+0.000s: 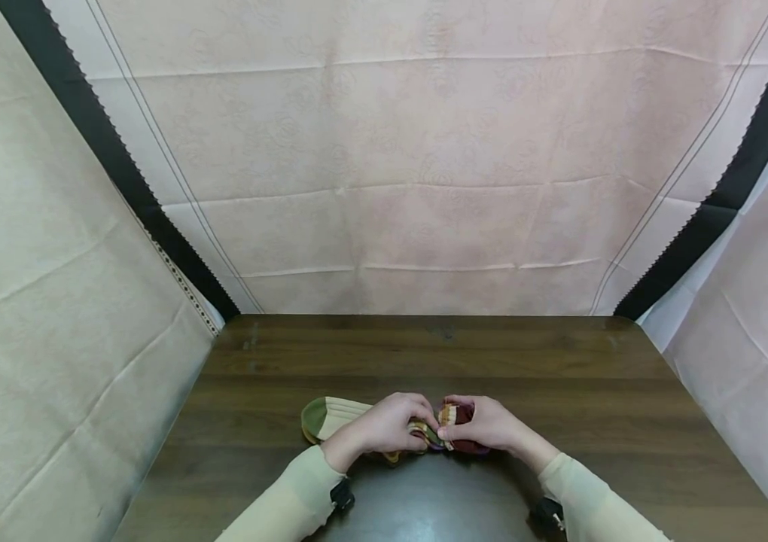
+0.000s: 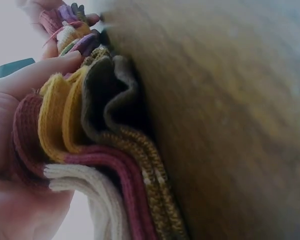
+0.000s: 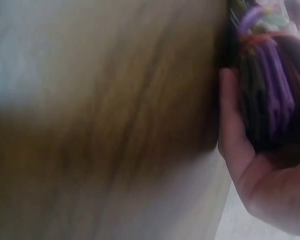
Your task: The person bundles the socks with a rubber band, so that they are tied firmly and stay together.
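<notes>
A stack of folded socks [image 1: 345, 411] lies near the table's front, with a cream sock with a green end [image 1: 314, 416] on top. My left hand [image 1: 394, 423] grips the stack near its middle. Layers of maroon, mustard, brown and cream knit [image 2: 55, 117] fan out beside that palm in the left wrist view. Around the stack's other end, my right hand [image 1: 490, 423] curls its fingers and thumb. A thin reddish band [image 3: 265, 38] cinches the socks there, above purple and dark layers [image 3: 274, 90]. Both hands' fingertips nearly meet by the band.
The brown wooden table [image 1: 438, 354] extends behind and to both sides of the hands. Pale fabric sheets [image 1: 425, 150] with black strips [image 1: 153, 211] stand around its back and sides. Dark wrist devices [image 1: 342, 494] sit beneath both cuffs.
</notes>
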`<state>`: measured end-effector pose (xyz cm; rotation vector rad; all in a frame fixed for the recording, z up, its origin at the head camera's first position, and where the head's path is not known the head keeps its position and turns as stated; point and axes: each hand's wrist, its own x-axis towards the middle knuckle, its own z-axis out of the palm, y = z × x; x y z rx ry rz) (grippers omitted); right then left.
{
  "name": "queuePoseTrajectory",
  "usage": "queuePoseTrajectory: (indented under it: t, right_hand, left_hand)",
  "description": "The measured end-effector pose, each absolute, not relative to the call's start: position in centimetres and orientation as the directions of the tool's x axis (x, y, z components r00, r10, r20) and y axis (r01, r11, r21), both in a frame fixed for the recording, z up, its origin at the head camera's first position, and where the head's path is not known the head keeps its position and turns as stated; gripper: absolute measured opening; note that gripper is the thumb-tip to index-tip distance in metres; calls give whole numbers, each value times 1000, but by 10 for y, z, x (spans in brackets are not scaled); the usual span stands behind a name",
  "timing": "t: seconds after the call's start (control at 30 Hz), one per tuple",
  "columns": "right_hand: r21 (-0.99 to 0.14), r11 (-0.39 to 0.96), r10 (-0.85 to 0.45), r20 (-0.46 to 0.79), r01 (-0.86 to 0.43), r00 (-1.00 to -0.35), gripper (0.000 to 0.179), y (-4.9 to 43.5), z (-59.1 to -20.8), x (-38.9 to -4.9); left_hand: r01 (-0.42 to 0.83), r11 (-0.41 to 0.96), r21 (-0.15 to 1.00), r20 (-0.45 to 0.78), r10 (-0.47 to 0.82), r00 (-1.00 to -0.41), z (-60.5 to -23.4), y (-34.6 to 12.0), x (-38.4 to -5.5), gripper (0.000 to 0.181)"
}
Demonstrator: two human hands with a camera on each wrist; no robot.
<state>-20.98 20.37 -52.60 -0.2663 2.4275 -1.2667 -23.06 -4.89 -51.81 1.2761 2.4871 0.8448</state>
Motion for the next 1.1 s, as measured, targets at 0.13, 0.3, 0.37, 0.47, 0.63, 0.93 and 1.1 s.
queuePoseTrajectory:
  t: [0.13, 0.3, 0.37, 0.47, 0.63, 0.93, 1.1]
  right_hand:
    - [-843, 537, -333, -242, 28, -911, 86, 201, -530, -208]
    - [-920, 380, -383, -254, 100, -888, 88, 205, -531, -208]
    - [-939, 306, -396, -275, 156, -876, 91, 205, -531, -207]
    - [-953, 219, -391, -281, 207, -876, 96, 202, -532, -204]
    - [-968, 204, -319, -206, 145, -925, 89, 194, -536, -198]
    - [-753, 634, -330, -59, -175, -942, 58, 193, -529, -204]
    - [-713, 649, -436, -65, -264, -897, 50, 199, -523, -214]
  left_hand:
    - [654, 434, 620, 69, 800, -596, -519, -52, -232, 24]
    - [617, 429, 660, 66, 785, -616, -520, -55, -232, 23]
    - [603, 435, 668, 63, 775, -629, -519, -55, -232, 23]
    - [593, 444, 671, 60, 765, -641, -518, -55, -231, 22]
    - [598, 439, 671, 71, 765, -641, -519, -54, -232, 24]
    - [620, 409, 670, 86, 786, -612, -522, -55, -233, 24]
    - [614, 413, 673, 80, 784, -615, -522, -56, -233, 22]
